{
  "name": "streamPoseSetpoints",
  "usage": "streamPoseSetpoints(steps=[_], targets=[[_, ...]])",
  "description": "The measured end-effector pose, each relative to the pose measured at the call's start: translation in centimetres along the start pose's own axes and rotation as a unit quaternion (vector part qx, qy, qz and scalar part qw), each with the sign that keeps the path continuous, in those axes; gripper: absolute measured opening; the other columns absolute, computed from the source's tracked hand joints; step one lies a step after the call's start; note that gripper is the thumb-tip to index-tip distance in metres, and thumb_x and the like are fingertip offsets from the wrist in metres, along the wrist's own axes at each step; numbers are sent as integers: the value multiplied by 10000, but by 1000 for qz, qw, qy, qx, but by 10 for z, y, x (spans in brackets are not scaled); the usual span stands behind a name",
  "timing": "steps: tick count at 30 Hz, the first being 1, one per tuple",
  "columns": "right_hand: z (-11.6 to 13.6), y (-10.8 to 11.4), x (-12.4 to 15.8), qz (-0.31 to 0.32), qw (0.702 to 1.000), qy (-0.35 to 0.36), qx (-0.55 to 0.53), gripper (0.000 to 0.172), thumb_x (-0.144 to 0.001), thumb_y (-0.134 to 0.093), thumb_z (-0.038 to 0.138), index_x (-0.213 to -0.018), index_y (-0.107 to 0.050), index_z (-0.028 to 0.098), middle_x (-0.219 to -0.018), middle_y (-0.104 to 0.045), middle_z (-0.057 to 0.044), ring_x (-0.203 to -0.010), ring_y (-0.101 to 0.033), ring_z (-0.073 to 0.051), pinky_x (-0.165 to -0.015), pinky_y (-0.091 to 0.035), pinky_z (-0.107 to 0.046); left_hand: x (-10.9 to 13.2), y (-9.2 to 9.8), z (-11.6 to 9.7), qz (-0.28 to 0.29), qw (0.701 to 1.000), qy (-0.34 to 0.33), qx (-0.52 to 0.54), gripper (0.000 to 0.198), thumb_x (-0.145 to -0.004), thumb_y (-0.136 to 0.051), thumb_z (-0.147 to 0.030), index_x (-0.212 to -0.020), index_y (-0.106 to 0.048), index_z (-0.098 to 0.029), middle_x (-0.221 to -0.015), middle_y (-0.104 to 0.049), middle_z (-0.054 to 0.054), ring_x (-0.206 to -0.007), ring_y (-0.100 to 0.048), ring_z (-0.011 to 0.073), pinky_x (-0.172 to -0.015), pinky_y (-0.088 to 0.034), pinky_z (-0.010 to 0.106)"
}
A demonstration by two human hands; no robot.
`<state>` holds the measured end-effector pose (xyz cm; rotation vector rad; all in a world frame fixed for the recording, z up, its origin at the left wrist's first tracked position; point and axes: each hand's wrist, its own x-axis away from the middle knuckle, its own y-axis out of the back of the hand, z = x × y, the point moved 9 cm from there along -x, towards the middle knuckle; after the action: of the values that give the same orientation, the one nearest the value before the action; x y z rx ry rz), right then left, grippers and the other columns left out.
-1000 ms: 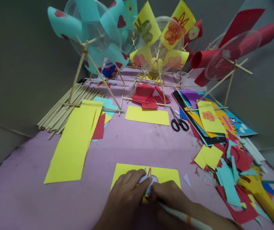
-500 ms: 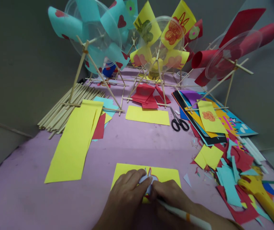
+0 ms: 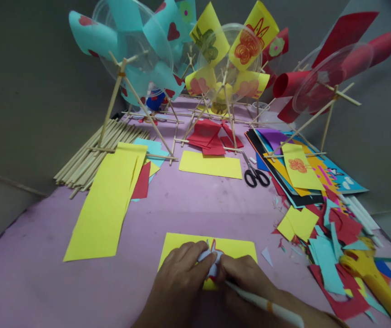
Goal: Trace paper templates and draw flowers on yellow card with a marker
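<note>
A yellow paper sheet (image 3: 239, 249) lies on the table at the near middle, with a small pale lavender paper cutout (image 3: 213, 269) on it. My left hand (image 3: 183, 264) holds the cutout down, thumb and fingertips pressed on it. In my right hand (image 3: 245, 275) is a white marker pen (image 3: 263, 303) with an orange band, gripped near its tip at the cutout's right edge. A reddish-orange line (image 3: 214, 244) runs around the cutout's top on the yellow sheet. The pen's tip is hidden by my fingers.
Black-handled scissors (image 3: 256, 176) lie ahead. Yellow strips (image 3: 96, 214) and wooden sticks (image 3: 96, 146) are at left. Paper scraps (image 3: 328, 264) and a yellow glue gun (image 3: 369, 273) lie at right. Stick-framed paper pinwheels (image 3: 227, 54) stand behind.
My right hand and the pen have shifted very slightly along the cutout's right edge. My left hand stays in place.
</note>
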<state>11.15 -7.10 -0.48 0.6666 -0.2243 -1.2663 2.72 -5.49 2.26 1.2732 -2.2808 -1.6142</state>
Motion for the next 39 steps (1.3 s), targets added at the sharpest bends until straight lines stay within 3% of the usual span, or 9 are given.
streamPoseSetpoints(steps=[7,11,15,18,23,25,32,35,39], targets=[[1,4,-1,9,999,-20,-46,166,-704,-405,88,-631,-363,231,-560,-462,75,-439,-425,-72,-441,-341,-155,1,0,-1,-14,1000,-11,-10,275,-971,-350,-197,-1027,-618,-227,-998,-662,40,-888,-624,181,-700,-501,304],[-7,29,4,-111,982,-111,-109,139,-772,-457,179,-646,-431,230,-509,-436,67,-426,-399,-94,-407,-327,-179,3,-2,0,-19,1000,-13,-16,280,-951,-371,-147,-1060,-615,-229,-1004,-656,49,-903,-615,187,-706,-503,310],[-16,49,13,-212,962,-137,-101,67,-835,-529,234,-770,-530,215,-579,-555,25,-480,-497,-122,-453,-409,-209,2,-2,-1,-12,999,-23,-20,285,-936,-388,-123,-1067,-620,-223,-994,-655,56,-890,-618,183,-688,-503,298],[-13,51,8,-183,976,-107,-42,42,-851,-561,208,-828,-595,198,-651,-638,-6,-526,-568,-129,-495,-450,-211,1,-1,-2,-15,999,-32,-24,302,-934,-372,-116,-1059,-628,-217,-982,-654,64,-876,-620,182,-680,-500,293],[19,52,-4,-120,991,42,34,163,-907,-497,178,-815,-632,175,-671,-688,-34,-586,-629,-137,-568,-482,-212,3,-5,0,1,1000,-17,-14,282,-916,-409,-111,-1083,-611,-216,-1004,-648,64,-874,-616,209,-683,-496,327],[26,50,-6,-108,990,72,54,191,-921,-477,186,-806,-629,177,-655,-684,-31,-574,-619,-137,-563,-478,-213,2,-7,1,24,1000,-7,0,268,-901,-447,-116,-1092,-601,-222,-1026,-642,56,-887,-609,214,-695,-495,331],[23,39,-3,-84,985,71,132,261,-944,-401,230,-777,-597,188,-629,-660,-35,-545,-586,-140,-548,-458,-228,-1,-4,-3,39,999,11,9,202,-911,-412,-126,-974,-587,-206,-976,-645,28,-831,-582,180,-724,-466,303],[22,37,-1,-81,985,71,132,254,-950,-404,234,-787,-594,189,-641,-662,-35,-558,-587,-141,-562,-461,-230,1,1,-8,22,999,-10,-42,224,-926,-384,-115,-921,-586,-212,-1002,-649,29,-850,-579,179,-732,-453,300],[17,36,-1,-76,988,48,128,247,-946,-413,227,-788,-600,188,-651,-665,-39,-586,-601,-145,-583,-471,-233,5,-2,-22,18,988,-57,-141,272,-885,-383,-43,-1012,-586,-173,-1071,-643,63,-958,-564,209,-796,-439,338]])
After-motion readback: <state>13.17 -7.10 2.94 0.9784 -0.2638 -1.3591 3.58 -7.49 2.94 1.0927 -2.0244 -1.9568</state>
